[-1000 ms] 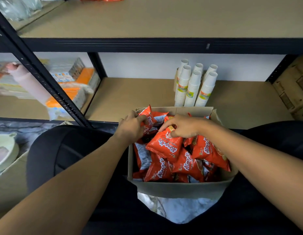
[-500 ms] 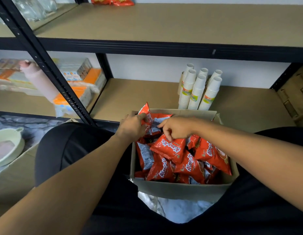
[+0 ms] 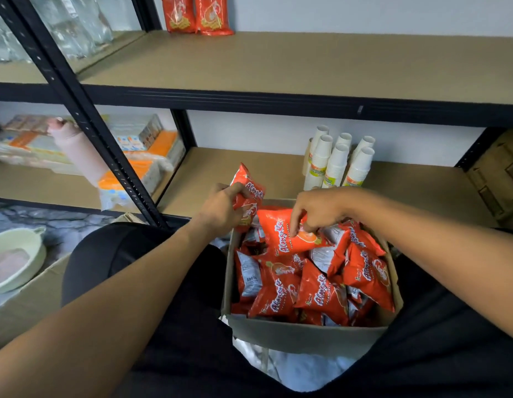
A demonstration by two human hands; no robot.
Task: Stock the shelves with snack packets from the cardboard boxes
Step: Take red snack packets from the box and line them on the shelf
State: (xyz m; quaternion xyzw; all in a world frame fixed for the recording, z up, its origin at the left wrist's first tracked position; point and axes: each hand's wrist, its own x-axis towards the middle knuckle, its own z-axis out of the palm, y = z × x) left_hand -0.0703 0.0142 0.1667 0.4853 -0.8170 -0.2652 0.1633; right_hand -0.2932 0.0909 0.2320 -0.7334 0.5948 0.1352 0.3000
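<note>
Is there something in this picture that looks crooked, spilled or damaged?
Nothing looks spilled or torn. The paper cup stacks on the lower shelf lean instead of standing straight, and a pink roll lies slanted across the packs on the left shelf. The snack packets in the cardboard box lie jumbled, some back side up.

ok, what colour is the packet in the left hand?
The packet in the left hand is orange-red with white lettering; clearest in the head view.
</note>
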